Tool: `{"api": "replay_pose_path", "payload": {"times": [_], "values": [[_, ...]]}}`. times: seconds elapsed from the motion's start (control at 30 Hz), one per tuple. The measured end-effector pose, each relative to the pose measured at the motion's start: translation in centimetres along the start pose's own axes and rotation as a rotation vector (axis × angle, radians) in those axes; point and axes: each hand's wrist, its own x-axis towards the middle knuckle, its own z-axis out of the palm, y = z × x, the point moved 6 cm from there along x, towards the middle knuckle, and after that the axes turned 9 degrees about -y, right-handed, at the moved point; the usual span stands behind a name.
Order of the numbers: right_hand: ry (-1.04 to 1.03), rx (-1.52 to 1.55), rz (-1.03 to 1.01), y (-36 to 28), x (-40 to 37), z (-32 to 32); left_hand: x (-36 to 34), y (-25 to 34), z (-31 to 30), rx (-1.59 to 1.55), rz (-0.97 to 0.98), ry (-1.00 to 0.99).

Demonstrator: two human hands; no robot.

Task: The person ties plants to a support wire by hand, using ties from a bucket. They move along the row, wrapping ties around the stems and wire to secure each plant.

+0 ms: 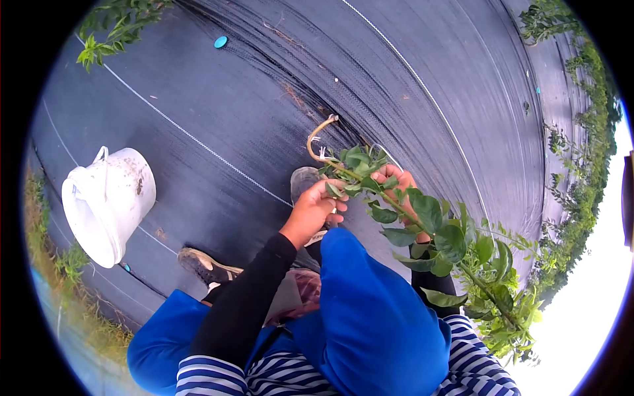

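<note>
A leafy green plant stem [396,206] runs from the middle of the view down to the lower right. Its bare brown base curves like a hook, with small white ties on it. My left hand [316,210] is closed at the stem's lower leaves, its fingertips pinched on a leaf. On the other side of the stem, my right hand [398,188] has its fingers bent together among the leaves, partly hidden by them. What its fingertips grip is too small to make out. A thin pale curved wire [389,156] shows just above that hand.
On the left a white bucket [125,198] lies tilted on the black ground sheet [211,99]. A blue-green disc [220,42] is at the top. My shoes and blue-clad knees are below the hands. More plants [581,158] line the right edge.
</note>
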Motion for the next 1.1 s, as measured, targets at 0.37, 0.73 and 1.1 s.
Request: {"api": "replay_pose_path", "payload": {"times": [0.37,0.73,1.1], "values": [[-0.036,0.034,0.065,-1.8,-0.4,1.3,0.6,0.0,-0.5,0.006,-0.050,-0.023],[0.122,0.054,0.198,-1.8,-2.5,1.2,0.5,0.5,0.4,0.036,-0.072,0.162],[-0.061,-0.055,0.202,5.4,-0.4,-3.1,0.4,-1.2,-0.1,-0.259,-0.272,0.140]]}}
